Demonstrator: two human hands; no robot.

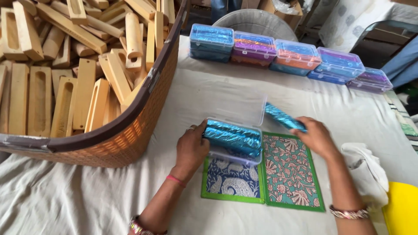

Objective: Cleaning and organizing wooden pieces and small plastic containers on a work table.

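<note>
My left hand (190, 150) rests against the left end of an open clear plastic box (234, 156), holding it; the box holds shiny blue foil-wrapped rolls (233, 136). Its clear lid (235, 104) stands open behind. My right hand (315, 137) grips another blue foil roll (283, 117), tilted, just right of the box. The box sits on a blue patterned pad with a green border (230, 185). Beside it lies a teal floral pad (289, 174).
A big brown woven basket (130, 135) full of pale wooden pieces (65, 65) fills the left. A row of shut clear boxes with coloured foil rolls (287, 54) lines the far side of the white cloth. White cloth (368, 167) and a yellow object (402, 209) lie at right.
</note>
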